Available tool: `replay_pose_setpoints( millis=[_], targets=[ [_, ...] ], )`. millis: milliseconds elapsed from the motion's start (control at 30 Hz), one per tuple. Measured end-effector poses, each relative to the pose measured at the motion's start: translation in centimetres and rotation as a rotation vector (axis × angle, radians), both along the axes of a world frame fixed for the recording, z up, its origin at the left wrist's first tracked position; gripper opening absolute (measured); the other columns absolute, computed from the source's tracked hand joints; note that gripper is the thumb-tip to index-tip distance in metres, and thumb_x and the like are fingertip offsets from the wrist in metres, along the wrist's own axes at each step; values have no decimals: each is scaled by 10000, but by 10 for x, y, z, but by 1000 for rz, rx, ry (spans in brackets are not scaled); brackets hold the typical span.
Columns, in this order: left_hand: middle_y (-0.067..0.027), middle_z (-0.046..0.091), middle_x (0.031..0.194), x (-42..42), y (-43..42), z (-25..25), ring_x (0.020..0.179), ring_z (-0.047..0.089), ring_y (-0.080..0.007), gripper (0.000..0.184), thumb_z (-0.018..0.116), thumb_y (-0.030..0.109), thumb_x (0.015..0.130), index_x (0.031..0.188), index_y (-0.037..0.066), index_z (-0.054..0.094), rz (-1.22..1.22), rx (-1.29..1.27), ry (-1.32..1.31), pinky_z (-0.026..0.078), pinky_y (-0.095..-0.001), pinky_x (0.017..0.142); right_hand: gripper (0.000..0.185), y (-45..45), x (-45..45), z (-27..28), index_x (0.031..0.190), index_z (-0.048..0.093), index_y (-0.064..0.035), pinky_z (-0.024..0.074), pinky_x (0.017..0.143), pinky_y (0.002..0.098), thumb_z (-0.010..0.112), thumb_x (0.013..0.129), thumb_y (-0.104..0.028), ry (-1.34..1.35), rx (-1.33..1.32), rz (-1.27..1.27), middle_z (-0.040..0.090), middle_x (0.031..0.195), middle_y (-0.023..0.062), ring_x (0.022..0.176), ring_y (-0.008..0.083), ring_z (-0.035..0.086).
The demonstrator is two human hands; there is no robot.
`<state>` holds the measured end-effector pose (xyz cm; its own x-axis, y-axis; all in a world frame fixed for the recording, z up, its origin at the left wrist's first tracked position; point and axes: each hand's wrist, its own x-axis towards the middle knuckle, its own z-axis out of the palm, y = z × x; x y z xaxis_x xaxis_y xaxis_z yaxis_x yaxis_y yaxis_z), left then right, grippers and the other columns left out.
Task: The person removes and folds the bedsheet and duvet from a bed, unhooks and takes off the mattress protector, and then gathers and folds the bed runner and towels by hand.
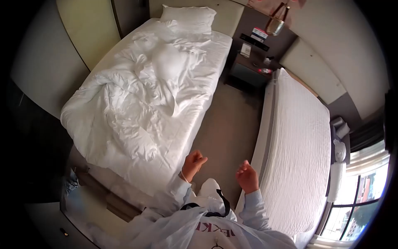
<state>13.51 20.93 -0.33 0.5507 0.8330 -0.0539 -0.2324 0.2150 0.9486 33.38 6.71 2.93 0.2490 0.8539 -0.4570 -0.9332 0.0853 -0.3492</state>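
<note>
My left hand (193,165) is in the air beside the near corner of the left bed (203,108), fingers curled in and thumb sticking out. Nothing shows in its grip. Across the gap, my right hand (247,177) is raised near the side of the white mattress (296,153), its fingers bent closed, also with nothing visible in it. A crumpled white duvet (128,112) covers much of the left bed, and a white pillow (188,18) lies at its head. Both hands are apart from the bedding.
Brown carpet (228,120) runs between the beds to a dark nightstand (247,72) with small items on it. A lamp (275,25) hangs above. At the right is a window (356,207), with white rolled items (337,182) near it. A bench (120,207) stands at the lower left.
</note>
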Motion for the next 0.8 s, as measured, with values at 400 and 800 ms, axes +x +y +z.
replay_pose_setpoints(
  millis=[400,800],
  targets=[
    [30,429,589,-12,109,-86,512,386,-33,134,549,106,819,875,79,431,992,-461,297,306,-178,434,543,425,36,-265,1223,370,-75,400,902,473,626,751,-159,26,-446,658,322,1274,187,1112,352,372],
    [-6,477,560,73,124,-117,388,401,-64,133,531,196,842,882,78,486,1182,-897,65,302,-198,333,799,580,77,-390,1009,479,14,406,745,439,686,561,-614,-692,-798,742,495,865,60,807,200,465]
  ],
)
